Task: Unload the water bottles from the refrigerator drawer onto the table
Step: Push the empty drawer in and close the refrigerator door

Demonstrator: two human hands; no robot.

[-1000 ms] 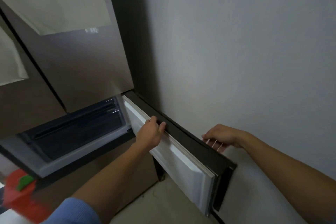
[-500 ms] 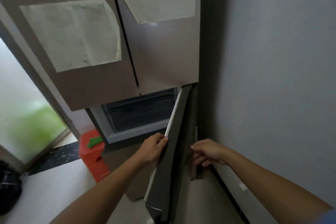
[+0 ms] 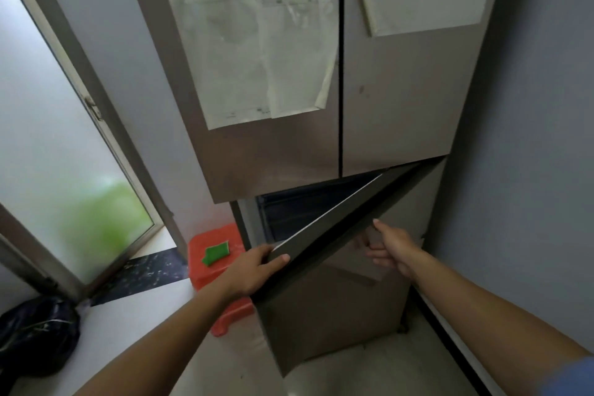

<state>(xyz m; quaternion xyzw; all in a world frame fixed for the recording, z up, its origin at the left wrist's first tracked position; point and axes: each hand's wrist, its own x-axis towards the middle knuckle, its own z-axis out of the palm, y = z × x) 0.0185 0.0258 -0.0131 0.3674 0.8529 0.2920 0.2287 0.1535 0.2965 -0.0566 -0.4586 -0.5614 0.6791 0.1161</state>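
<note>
Lower refrigerator door [image 3: 321,315]: ajar. Left hand [image 3: 254,270]: fingers curled over its top edge. Right hand [image 3: 390,246]: grips its outer face, farther right. Water bottles: unseen, presumably inside dark compartment [image 3: 289,215]; likely heavy, slick; grasp mid-body.

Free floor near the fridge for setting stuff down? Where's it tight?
Pale floor between the black bag and the red stool is bare. Tight: the right hand sits between the lower door and the wall.

Arms outstretched, left hand [image 3: 254,270] and right hand [image 3: 393,246] gripping.
</note>
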